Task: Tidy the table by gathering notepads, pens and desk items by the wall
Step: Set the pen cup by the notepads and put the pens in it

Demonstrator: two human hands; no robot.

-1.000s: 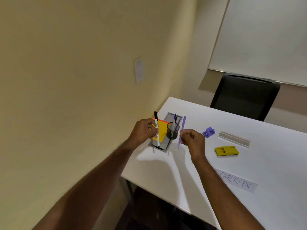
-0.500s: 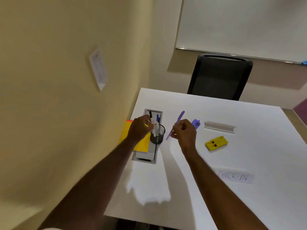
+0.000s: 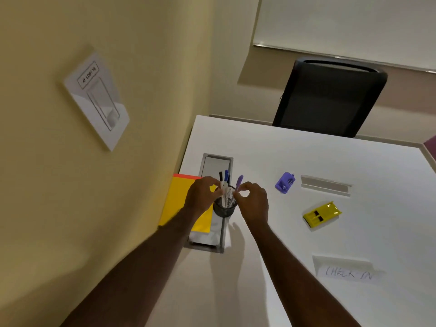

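While both our hands work at the pen cup by the wall, we list the table from the near edge outward, noting what counts as gathered.

Near edge, right: a paper slip (image 3: 346, 271) with handwritten lettering, lying flat, well apart from the wall. Not gathered.

Wall side, middle: a mesh pen cup (image 3: 224, 208) standing upright on a grey inset panel (image 3: 205, 239) in the table (image 3: 306, 161). Our left hand (image 3: 202, 197) sits at the cup's left rim, fingers curled; it appears to pinch the white-barrelled pens (image 3: 223, 185) standing in the cup, though the contact is partly hidden. Our right hand (image 3: 253, 204) sits at the right rim and pinches the purple pen (image 3: 238, 181) low on its barrel, the lower end already down in the cup, the top leaning up and to the right. We judge the pens as good as gathered, with only the letting go left.

Against the wall, just left of the cup: a yellow notepad (image 3: 179, 204) with an orange top edge, partly under our left wrist and overlapping the panel. Gathered.

Right of the hands, well apart from them: a yellow desk item (image 3: 322, 213), nearer; a small purple desk item (image 3: 285, 182); a clear strip holder (image 3: 325, 185) beyond it. None gathered.

Far side: a black chair (image 3: 330, 97) behind the table. Not part of the job.

Tally, as we judge it: notepad and pens done; four loose items left.
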